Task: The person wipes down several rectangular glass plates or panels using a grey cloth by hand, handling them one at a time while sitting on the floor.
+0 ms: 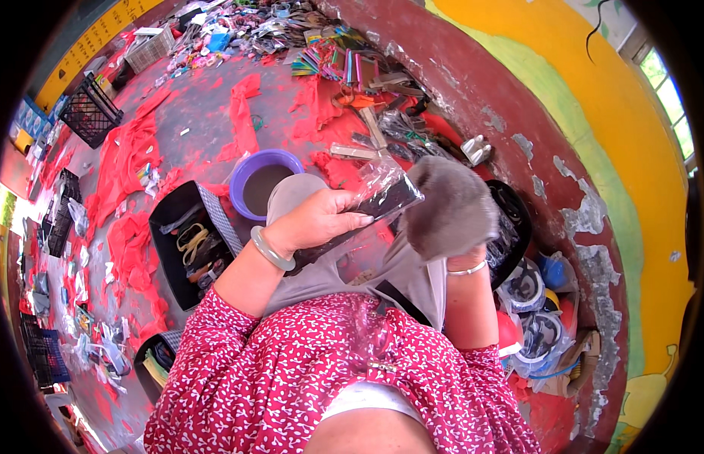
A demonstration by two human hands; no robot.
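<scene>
My left hand [318, 221] is closed on a dark flat package [394, 198] in clear, shiny plastic, held over my lap. What lies inside the plastic I cannot make out. A grey cloth [452, 208] hangs bunched beside the package's far end. My right hand [473, 259] is gripping the cloth from behind, and most of its fingers are hidden by it. A clear plastic piece [359, 253] shows below the package, between my knees.
At my left stand a purple bucket [237, 198] of murky liquid and a black bin [170, 261] of small goods. Another black tub [522, 227] and plastic-wrapped goods [530, 291] lie at my right by the wall [552, 174]. Red cloth strips [129, 166] cover the floor.
</scene>
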